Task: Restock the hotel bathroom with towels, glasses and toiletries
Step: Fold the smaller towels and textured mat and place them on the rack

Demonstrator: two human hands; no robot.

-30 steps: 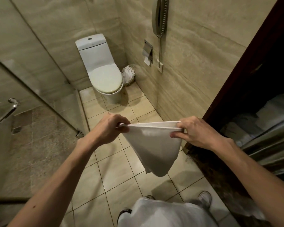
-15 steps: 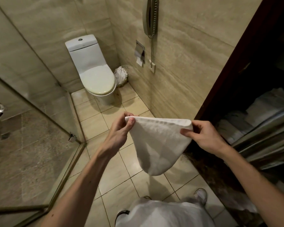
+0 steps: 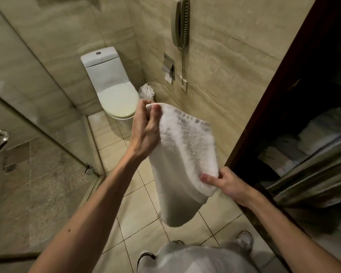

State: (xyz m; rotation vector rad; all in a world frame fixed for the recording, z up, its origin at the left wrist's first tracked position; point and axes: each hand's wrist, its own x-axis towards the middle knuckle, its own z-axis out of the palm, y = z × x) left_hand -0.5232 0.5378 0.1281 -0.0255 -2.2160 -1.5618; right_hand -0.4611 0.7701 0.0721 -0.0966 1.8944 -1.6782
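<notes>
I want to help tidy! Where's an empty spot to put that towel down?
The closed toilet lid is bare. So are the floor tiles between toilet and shower glass. The dark shelves at right are crowded with folded linen, and the white bag fills the corner beside the toilet.

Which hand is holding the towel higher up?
The left hand, pinching the top corner of the towel; the right hand pinches a lower edge, nearer the person's body.
</notes>
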